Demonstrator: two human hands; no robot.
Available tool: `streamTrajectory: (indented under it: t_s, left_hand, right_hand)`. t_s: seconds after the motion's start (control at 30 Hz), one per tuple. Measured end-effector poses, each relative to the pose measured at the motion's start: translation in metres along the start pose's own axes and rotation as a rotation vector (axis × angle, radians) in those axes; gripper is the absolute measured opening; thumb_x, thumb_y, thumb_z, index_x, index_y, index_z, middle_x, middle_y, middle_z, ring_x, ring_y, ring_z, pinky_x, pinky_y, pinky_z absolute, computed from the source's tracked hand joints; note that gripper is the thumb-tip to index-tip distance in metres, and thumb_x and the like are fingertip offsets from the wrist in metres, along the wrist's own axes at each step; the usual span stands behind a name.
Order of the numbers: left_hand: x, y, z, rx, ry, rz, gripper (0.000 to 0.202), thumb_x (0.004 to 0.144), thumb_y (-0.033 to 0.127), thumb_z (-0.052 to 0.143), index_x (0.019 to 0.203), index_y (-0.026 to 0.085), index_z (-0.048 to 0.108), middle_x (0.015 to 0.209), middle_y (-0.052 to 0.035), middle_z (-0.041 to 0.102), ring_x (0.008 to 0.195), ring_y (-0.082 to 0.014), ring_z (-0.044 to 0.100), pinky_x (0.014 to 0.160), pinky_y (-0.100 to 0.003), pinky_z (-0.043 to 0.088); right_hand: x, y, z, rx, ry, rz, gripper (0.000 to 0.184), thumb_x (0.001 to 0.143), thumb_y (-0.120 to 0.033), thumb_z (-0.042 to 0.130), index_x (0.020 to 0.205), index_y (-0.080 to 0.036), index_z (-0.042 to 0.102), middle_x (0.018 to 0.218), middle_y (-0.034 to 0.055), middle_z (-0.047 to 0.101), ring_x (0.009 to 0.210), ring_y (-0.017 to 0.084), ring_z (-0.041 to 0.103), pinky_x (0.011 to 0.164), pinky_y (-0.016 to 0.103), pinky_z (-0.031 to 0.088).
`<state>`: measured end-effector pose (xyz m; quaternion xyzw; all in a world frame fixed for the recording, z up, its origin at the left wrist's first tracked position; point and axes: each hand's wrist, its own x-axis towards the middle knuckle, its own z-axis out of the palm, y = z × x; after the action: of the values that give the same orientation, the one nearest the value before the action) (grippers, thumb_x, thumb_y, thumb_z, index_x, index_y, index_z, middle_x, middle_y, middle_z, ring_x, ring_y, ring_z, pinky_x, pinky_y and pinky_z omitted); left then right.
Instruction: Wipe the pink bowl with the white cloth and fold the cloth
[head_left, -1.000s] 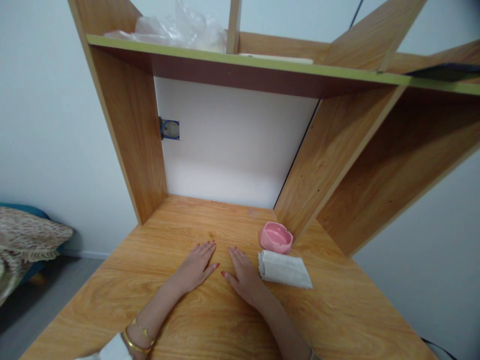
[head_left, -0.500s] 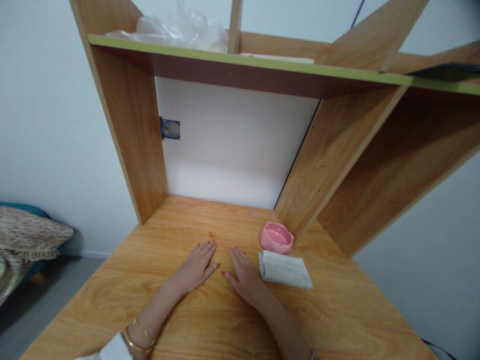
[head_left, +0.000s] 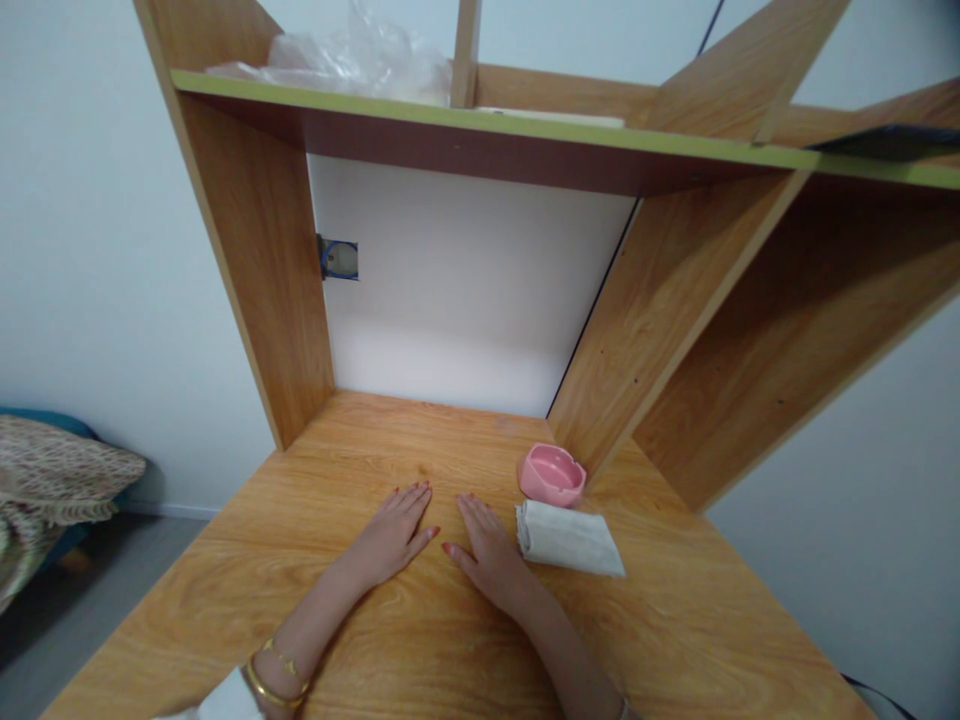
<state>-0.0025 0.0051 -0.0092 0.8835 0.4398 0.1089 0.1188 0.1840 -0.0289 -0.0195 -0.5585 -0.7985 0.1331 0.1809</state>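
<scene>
My left hand lies flat on the wooden desk, fingers stretched forward and thumb out to the side. A short gap to its right, my right hand rests palm down in the same way, holding nothing. Just right of that hand is a folded whitish cloth. Behind the cloth, close against the upright wooden panel, sits a pink ashtray with notches in its rim.
A green-edged shelf spans above the desk and bears a clear plastic bag. An open socket hole shows in the back wall. Wooden side panels enclose the desk's back. A patterned throw lies at far left.
</scene>
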Motion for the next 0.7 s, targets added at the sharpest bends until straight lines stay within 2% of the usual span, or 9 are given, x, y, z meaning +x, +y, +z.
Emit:
streamTrajectory:
  t_s: [0.17,0.7]
  left_hand:
    - [-0.0005,0.0002,-0.0002,-0.001,-0.002,0.003,0.058,0.087,0.048,0.025,0.130,0.010,0.031,0.137,-0.0122,0.029,0.127,-0.0199,0.022,0.103,-0.037,0.018]
    - [0.0003,-0.0020,0.0034,-0.001,0.003,0.006,0.059,0.087,0.050,0.023,0.130,0.010,0.031,0.137,-0.0117,0.029,0.127,-0.0199,0.021,0.103,-0.037,0.018]
  right_hand:
    - [-0.0001,0.0013,0.0020,0.003,0.011,-0.004,0.059,0.081,-0.037,0.038,0.130,-0.005,0.031,0.134,0.0161,0.033,0.126,0.022,0.022,0.103,0.041,0.021]
    - [-0.0005,0.0014,0.0014,0.015,-0.006,-0.003,0.059,0.081,-0.037,0.038,0.130,-0.004,0.030,0.135,0.0160,0.031,0.127,0.021,0.021,0.103,0.040,0.020]
